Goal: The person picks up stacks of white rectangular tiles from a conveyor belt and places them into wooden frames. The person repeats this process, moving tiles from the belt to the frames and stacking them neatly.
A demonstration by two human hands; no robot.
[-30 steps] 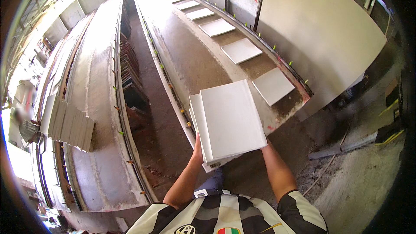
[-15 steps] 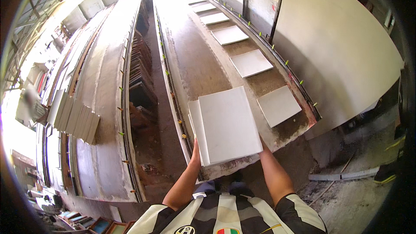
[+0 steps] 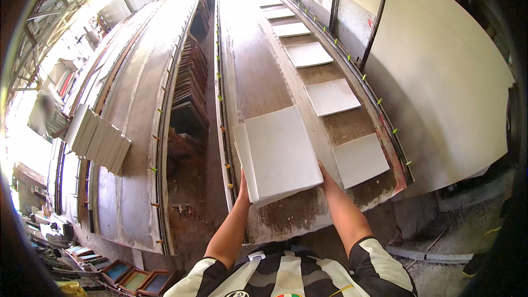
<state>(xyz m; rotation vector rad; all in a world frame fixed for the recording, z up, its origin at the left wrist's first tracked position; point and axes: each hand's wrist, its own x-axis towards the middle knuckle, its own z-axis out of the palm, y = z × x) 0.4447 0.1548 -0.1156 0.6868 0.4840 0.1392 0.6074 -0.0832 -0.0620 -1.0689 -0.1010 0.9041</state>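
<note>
A stack of white sheets (image 3: 283, 151) is gripped between my two hands above the near end of the long table. Its upper sheets sit shifted to the right, so a strip of the lower ones shows along the left side. My left hand (image 3: 243, 188) holds the stack's left edge near its front corner. At the right edge near the front corner is my right hand (image 3: 324, 176). Fingers of both hands are mostly hidden by the sheets. Just right of the stack, a single white sheet (image 3: 361, 159) lies flat on the table.
The long stained table (image 3: 286, 220) carries a row of white sheets (image 3: 332, 97) along its right side, with small green pegs (image 3: 364, 77) on the rail. A second long table (image 3: 118, 209) stands left across a gap, bearing a leaning white stack (image 3: 99, 140). Framed screens (image 3: 135, 280) lie lower left.
My hands and the stack have moved farther in over the table, so more of its near end shows in front of them. The view has shifted slightly. Both hands keep their hold.
</note>
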